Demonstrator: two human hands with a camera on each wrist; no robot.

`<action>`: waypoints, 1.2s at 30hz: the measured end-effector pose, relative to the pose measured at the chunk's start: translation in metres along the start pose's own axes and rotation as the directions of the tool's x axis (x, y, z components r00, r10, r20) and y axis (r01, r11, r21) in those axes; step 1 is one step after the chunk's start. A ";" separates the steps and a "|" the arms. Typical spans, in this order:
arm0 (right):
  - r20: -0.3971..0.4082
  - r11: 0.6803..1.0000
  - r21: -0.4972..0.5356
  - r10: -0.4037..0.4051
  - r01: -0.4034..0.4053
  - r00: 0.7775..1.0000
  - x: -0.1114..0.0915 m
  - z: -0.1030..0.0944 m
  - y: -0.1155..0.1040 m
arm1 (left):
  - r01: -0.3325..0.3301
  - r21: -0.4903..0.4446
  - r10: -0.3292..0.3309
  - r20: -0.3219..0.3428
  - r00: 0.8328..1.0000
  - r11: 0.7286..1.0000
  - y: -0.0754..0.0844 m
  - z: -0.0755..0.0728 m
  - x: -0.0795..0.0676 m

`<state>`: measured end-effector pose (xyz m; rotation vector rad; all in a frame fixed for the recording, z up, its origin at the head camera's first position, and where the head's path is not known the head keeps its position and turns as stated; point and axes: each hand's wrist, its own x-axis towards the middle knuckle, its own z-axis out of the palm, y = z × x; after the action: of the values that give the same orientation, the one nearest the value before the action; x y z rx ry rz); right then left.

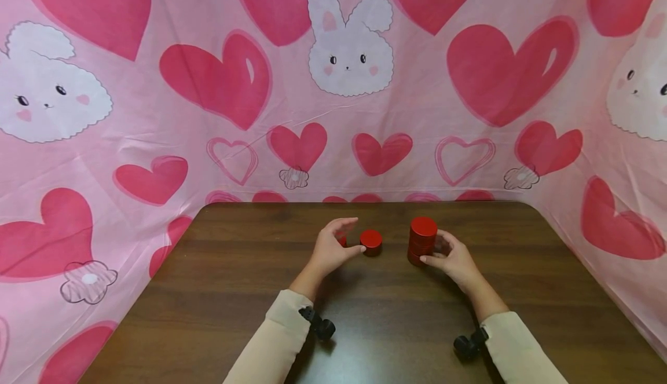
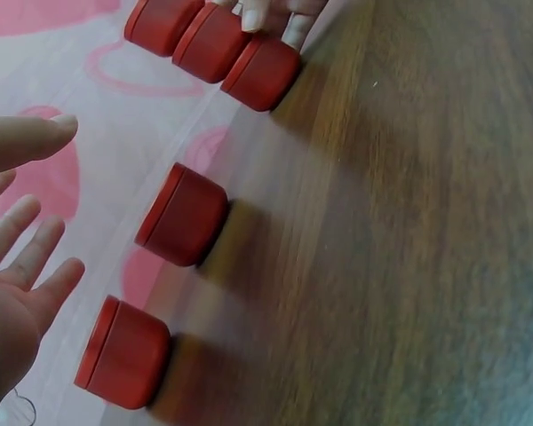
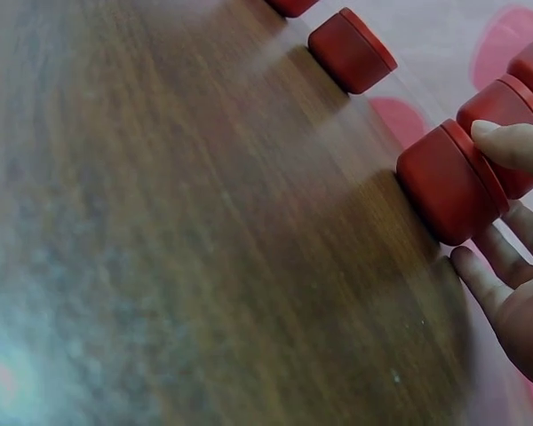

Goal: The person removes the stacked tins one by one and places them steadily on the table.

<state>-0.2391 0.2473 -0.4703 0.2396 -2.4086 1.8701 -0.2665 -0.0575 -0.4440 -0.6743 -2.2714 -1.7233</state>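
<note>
Three small round red tins with lids form an upright stack (image 1: 422,236) right of the middle. My right hand (image 1: 460,263) grips this stack low down from the right, its thumb (image 3: 515,146) around the seam between the bottom tin (image 3: 444,186) and the one above. To the left, a single red tin (image 1: 371,240) stands on the table. Another tin (image 2: 129,353) stands farther left, mostly behind my left hand (image 1: 329,251) in the head view. That hand is empty, thumb and fingers spread apart, held up close by these two tins.
The brown wood-grain table (image 1: 219,291) has its far edge just behind the tins. A pink cloth with hearts and rabbits (image 1: 349,117) hangs behind and along both sides. A small black camera sits on each wrist, over beige sleeves (image 1: 278,337).
</note>
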 end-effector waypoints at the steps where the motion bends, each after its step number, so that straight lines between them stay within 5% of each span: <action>1: 0.002 1.000 0.000 0.003 -0.003 1.000 0.000 0.000 0.000 | 0.002 -0.008 -0.002 0.002 1.000 1.000 0.001 0.001 0.000; 25: 0.017 1.000 -0.023 -0.001 0.002 1.000 -0.001 -0.002 0.005 | 0.086 -0.079 -0.078 0.101 0.992 0.993 0.024 0.023 0.003; 36: 0.019 0.999 -0.030 0.015 -0.014 1.000 0.000 -0.002 0.003 | 0.003 -0.054 0.005 0.150 0.989 0.999 0.028 0.040 0.008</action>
<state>-0.2395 0.2498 -0.4731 0.2401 -2.4556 1.8441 -0.2561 -0.0119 -0.4282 -0.8433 -2.3279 -1.7965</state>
